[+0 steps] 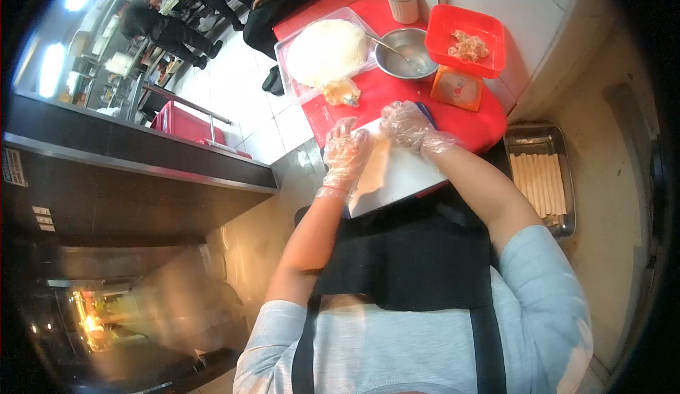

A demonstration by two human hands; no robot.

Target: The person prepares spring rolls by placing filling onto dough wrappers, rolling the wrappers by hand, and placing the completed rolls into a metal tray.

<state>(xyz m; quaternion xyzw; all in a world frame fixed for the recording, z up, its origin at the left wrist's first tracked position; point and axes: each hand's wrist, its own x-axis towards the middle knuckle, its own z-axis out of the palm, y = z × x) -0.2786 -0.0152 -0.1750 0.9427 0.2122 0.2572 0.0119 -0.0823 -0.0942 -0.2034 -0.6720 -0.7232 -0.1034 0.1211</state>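
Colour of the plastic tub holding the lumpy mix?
The plastic tub is red, best seen in the head view.

Clear, crinkled plastic gloves [340, 174] cover the left hand [347, 149] and right hand [406, 125]. A black apron [404, 266] with dark straps [488, 344] overlies a pale grey-blue, short-sleeved shirt [404, 348].

I am watching thin, crinkled, glossy clear plastic covering the left hand [346, 154] and the right hand [408, 126]. The pale strip [373, 166] is looking smooth and matt on a smooth white board [414, 178]. Farther off, the tabletop [471, 130] is showing a smooth red surface. There I am making out a shiny metal bowl [391, 66], a clear, glossy plastic box [285, 75] at left and a red plastic tray [453, 15] at right. Far right, a metal pan [523, 142] is gleaming darkly. Near, the black cloth apron [404, 266] is appearing matt over a soft cloth shirt [404, 344].
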